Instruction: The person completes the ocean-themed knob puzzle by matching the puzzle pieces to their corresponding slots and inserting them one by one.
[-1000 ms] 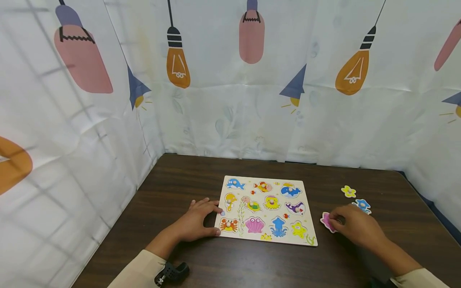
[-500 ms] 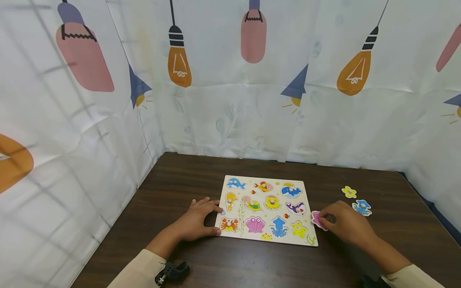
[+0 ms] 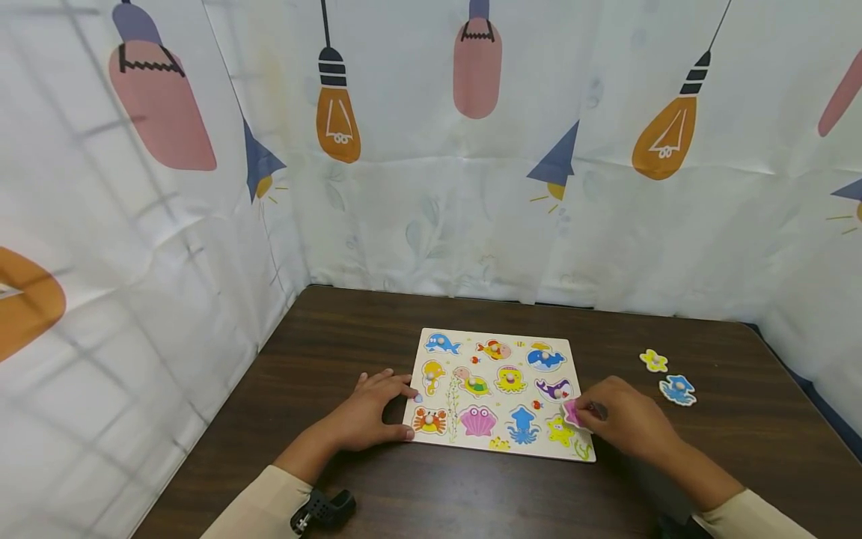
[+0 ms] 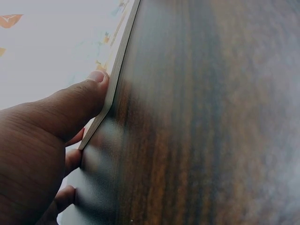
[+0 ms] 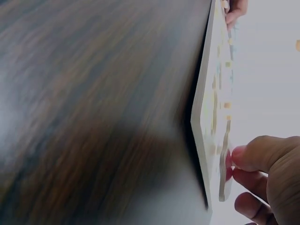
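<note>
My right hand (image 3: 622, 419) pinches a pink puzzle piece (image 3: 572, 414) by its red knob, between thumb and fingers. In the right wrist view the piece (image 5: 223, 176) is on edge, slightly above the board. The puzzle board (image 3: 494, 442) lies flat, showing sea animals; the piece overlaps its right part near a yellow starfish picture (image 3: 559, 430). At the near left corner my left hand (image 3: 370, 412) rests against the board, fingers spread, the thumb (image 4: 96, 79) touching the board's near edge. Several pieces with knobs, such as the crab (image 3: 429, 421), sit in the board.
Right of the board lie a yellow starfish piece (image 3: 653, 360) and a blue piece (image 3: 677, 390) with a knob. The dark wooden table (image 3: 377, 314) ends at the back against a white curtain (image 3: 438, 224) printed with lamps. Another curtain stands along the left.
My right hand has moved left with the pink piece, from the table beside the blue piece to over the board's right edge. The left hand stays in place.
</note>
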`<state>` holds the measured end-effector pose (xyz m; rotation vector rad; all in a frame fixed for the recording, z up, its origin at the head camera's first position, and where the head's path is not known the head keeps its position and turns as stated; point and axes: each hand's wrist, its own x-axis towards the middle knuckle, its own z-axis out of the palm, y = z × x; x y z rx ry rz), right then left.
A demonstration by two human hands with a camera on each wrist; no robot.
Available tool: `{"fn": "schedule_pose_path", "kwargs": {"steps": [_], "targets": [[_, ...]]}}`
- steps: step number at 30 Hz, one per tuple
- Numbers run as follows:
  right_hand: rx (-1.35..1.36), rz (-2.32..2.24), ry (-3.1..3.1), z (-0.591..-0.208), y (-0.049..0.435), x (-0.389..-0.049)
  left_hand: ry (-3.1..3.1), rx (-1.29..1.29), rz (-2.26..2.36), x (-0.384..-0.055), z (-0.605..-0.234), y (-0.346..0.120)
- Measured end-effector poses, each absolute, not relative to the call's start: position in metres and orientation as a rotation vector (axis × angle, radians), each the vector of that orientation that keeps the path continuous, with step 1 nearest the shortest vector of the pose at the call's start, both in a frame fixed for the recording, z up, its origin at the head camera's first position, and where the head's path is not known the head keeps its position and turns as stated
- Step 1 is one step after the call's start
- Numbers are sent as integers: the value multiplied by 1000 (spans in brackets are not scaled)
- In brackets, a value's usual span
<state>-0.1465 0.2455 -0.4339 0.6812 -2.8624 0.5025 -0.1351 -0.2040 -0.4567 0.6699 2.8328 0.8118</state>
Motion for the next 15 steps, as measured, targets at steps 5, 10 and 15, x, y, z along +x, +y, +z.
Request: {"fn": "schedule_pose_path", "kwargs": {"steps": [5, 10, 15], "targets": [[717, 523, -2849, -434, 236, -147, 2830, 682, 816, -135, -457, -204], [766, 535, -2834, -434, 227, -148, 2833, 683, 817, -135, -457, -204], [812, 515, -2824, -435, 218, -148, 2835, 671, 812, -135, -458, -204]]}}
